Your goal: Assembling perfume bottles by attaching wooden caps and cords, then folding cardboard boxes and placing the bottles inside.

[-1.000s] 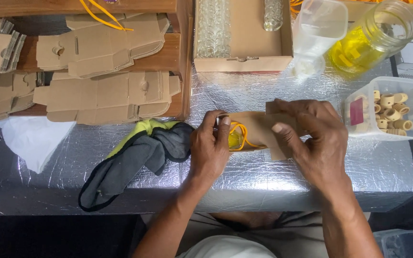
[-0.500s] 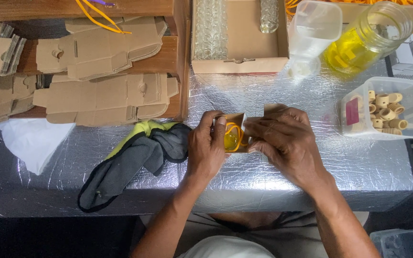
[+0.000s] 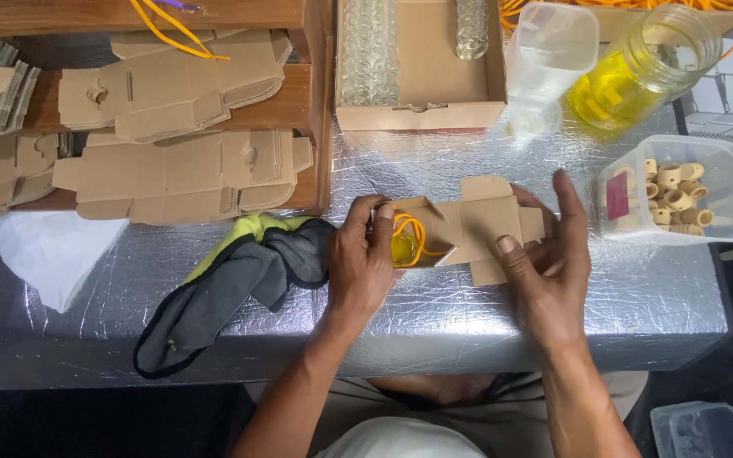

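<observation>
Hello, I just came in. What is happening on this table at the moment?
A person is working at a silver foil-covered table with a small cardboard box. The left hand holds the open end, where a small yellow item with an orange cord sits inside. The right hand holds the unfolded lid flaps. Flat box blanks lie to the left, a grey and yellow cloth beside them, and a tub of small wooden rings to the right.

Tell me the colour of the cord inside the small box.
Yellow-orange cord, seen in the head view.
</observation>
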